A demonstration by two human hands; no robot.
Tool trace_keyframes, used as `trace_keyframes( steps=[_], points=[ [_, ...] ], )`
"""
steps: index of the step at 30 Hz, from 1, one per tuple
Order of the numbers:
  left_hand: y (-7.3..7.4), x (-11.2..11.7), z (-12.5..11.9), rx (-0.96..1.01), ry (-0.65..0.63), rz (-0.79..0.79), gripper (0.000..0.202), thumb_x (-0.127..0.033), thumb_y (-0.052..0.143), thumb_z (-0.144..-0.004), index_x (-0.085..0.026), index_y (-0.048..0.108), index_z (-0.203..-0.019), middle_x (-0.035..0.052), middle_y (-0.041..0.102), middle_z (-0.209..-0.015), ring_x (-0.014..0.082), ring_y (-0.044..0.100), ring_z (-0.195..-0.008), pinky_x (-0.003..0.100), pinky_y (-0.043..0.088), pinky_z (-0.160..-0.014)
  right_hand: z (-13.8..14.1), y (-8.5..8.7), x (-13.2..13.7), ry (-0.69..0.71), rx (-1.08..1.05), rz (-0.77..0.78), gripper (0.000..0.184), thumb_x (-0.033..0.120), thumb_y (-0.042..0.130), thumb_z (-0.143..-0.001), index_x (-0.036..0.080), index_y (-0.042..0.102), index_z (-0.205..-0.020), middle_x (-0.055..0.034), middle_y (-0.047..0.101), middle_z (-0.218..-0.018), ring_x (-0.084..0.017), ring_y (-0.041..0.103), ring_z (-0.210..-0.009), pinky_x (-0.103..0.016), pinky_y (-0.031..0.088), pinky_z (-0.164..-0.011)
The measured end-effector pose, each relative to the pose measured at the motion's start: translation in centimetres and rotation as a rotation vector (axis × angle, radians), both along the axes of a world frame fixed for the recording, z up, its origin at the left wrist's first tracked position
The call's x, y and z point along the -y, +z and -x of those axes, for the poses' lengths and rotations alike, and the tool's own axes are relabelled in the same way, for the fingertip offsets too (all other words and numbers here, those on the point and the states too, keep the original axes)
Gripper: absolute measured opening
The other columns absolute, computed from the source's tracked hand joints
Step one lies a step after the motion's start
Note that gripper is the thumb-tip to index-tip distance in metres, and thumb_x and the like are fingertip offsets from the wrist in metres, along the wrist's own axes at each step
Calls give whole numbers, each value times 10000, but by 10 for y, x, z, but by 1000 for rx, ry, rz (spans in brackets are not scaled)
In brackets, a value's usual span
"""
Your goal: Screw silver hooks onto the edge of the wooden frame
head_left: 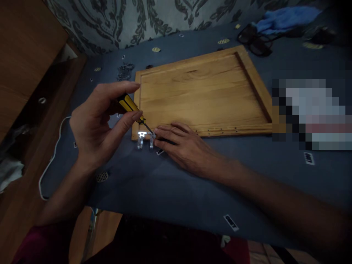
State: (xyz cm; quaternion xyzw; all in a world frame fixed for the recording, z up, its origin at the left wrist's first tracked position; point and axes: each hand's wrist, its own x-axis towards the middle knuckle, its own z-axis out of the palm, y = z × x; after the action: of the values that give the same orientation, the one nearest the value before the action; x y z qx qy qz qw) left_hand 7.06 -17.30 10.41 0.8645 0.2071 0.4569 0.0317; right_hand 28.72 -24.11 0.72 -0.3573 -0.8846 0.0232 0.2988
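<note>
My left hand (pixel 100 123) is closed around the yellow and black handle of a screwdriver (pixel 128 104). Its thin shaft slants down to the right, and the tip meets the right end of a shiny metal bracket (pixel 142 134). That bracket sits on the near left edge of a framed wooden panel (pixel 198 91), with its bent prongs hanging over the front. My right hand (pixel 187 148) lies along the same edge, fingers stretched out and fingertips beside the screwdriver tip. Whatever is under those fingertips is hidden. Several small dark holes line the panel's edge to the right.
A blue patterned cloth (pixel 192 205) covers the table. Behind the panel's left corner lies a small heap of metal pieces (pixel 125 70). Dark glasses (pixel 255 40) and a blue cloth (pixel 288 18) are at the back right. A white cable (pixel 56 146) runs along the left.
</note>
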Motion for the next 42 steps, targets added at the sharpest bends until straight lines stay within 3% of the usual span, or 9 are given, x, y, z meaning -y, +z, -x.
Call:
trace_keyframes(
  steps=[4, 10, 16, 24, 32, 38, 42],
  points=[
    [1, 0, 3, -28, -4, -5, 486, -147, 817, -871, -294, 690, -1317, -13, 743, -1098, 129, 723, -829, 239, 653, -695, 1, 1, 0, -14, 16, -29, 341, 125, 491, -1036, 158, 697, -1305, -146, 701, -1373, -296, 624, -1328, -526, 506, -1097],
    [-2, -7, 5, -28, -109, 173, 516, -112, 753, -915, -313, 649, -1379, -2, 715, -1103, 181, 759, -953, 307, 663, -833, 1, 3, -1, -2, 13, -37, 336, 126, 485, -1033, 144, 699, -1290, -148, 719, -1338, -296, 631, -1313, -514, 511, -1089],
    [3, -2, 4, 35, -96, 142, 501, -62, 708, -942, -305, 649, -1376, -12, 695, -1220, 147, 741, -991, 280, 647, -836, 0, 1, 1, -22, 22, -23, 336, 148, 483, -1047, 186, 690, -1308, -123, 698, -1386, -277, 616, -1340, -507, 501, -1103],
    [0, 0, 4, 38, 37, 31, 426, -216, 745, -938, -309, 665, -1346, 14, 680, -1157, 152, 710, -912, 279, 654, -702, -1, 0, -1, 11, 2, -6, 351, 117, 527, -1015, 156, 689, -1325, -155, 692, -1387, -300, 613, -1340, -534, 490, -1104],
    [-1, 1, 0, -2, 30, -32, 451, -136, 766, -904, -270, 686, -1327, -1, 722, -1105, 125, 736, -849, 235, 679, -714, -1, 3, 0, 6, 14, -17, 350, 132, 498, -1032, 145, 686, -1327, -149, 697, -1381, -303, 612, -1342, -516, 489, -1109],
    [-5, -4, 2, -5, -31, 2, 522, -129, 778, -896, -310, 658, -1370, 2, 714, -1133, 120, 743, -880, 194, 649, -730, -1, 1, -1, 1, 26, -3, 339, 137, 505, -1031, 161, 692, -1312, -143, 685, -1401, -299, 611, -1344, -528, 487, -1114],
    [-3, -4, 1, 8, -37, -33, 465, -135, 798, -881, -257, 699, -1318, 5, 742, -1094, 114, 736, -832, 188, 662, -703, -1, 0, -1, 0, 23, -2, 335, 144, 497, -1037, 170, 695, -1305, -145, 682, -1404, -297, 610, -1346, -529, 489, -1109]
  ],
)
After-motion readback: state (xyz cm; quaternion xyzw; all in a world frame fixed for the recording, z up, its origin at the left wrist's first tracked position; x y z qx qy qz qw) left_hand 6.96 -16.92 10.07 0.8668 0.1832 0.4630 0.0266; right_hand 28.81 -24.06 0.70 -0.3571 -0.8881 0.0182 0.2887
